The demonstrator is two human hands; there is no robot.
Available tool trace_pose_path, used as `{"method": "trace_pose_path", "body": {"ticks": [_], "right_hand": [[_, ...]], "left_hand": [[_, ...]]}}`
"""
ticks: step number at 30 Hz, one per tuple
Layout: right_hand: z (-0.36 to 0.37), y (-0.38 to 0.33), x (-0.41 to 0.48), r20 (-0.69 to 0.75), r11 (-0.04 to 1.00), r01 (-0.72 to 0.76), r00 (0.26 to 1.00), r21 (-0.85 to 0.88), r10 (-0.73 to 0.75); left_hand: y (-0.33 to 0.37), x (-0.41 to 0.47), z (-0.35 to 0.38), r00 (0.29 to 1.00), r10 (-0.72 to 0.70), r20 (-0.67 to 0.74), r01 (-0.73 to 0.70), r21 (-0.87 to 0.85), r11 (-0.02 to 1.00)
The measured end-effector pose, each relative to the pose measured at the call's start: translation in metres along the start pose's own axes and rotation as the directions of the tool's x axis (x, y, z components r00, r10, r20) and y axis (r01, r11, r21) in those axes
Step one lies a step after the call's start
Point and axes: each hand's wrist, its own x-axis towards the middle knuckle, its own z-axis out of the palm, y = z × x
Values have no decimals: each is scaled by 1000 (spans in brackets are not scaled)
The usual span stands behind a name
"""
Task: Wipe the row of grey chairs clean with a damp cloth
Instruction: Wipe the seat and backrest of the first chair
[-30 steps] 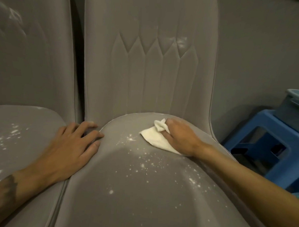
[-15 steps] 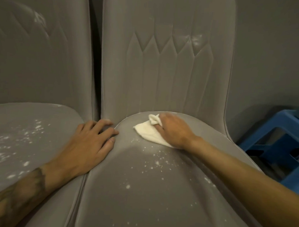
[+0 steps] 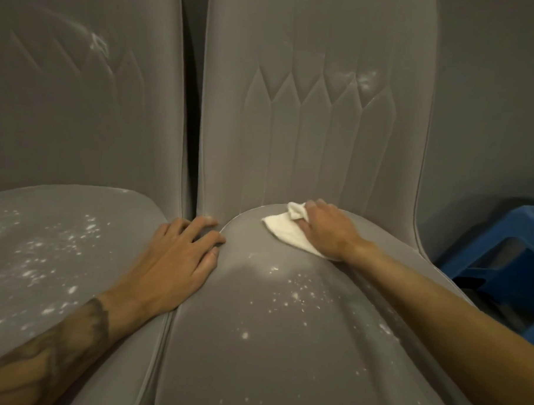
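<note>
**Cloth at back of seat, R hand on it**

My R hand [image 3: 328, 232] holds the white cloth [image 3: 284, 235] down on the grey chair [image 3: 284, 341] in front of me. Fingers are curled & pressed together over it, and a bunched end pokes up by my fingertips. The rest lies flat under my palm, w/ one corner sticking out to the left. The cloth sits at the very back of the seat, just short of the backrest.

L hand [image 3: 177, 259] lies flat w/ fingers spread. The palm is over the gap btwn the two seats, and the fingertips are on the seat edge near the backrest.

White specks [image 3: 289, 290] dot the seat nearer me than the cloth. The second grey chair [image 3: 58, 254], on the left, has more specks on its seat. Both backrests carry whitish smudges. A blue plastic stool [image 3: 502, 258] stands far right, by the grey wall [image 3: 492, 120].
</note>
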Motion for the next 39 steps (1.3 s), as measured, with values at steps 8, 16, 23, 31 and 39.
{"method": "trace_pose_path", "body": {"ticks": [8, 16, 23, 31, 39], "right_hand": [[17, -70, -9, -65, 978, 183, 982, 104, -177], [9, -51, 22, -41, 998, -48, 998, -41, 46], [15, -76, -4, -48, 969, 234, 972, 78, -231], [16, -76, 3, -92, 978, 206, 975, 32, -202], [6, -61, -6, -41, 900, 435, 899, -26, -436]], "left_hand": [[-5, 0, -1, 995, 8, -97, -16, -75, 997], [-20, -16, -14, 995, 58, -81, -65, -78, 995], [-20, -22, -4, 993, -10, -114, -3, -118, 993], [-17, -24, -5, 993, -32, -116, 19, -112, 993], [-17, -25, -5, 993, -31, -111, 17, -120, 993]]}}
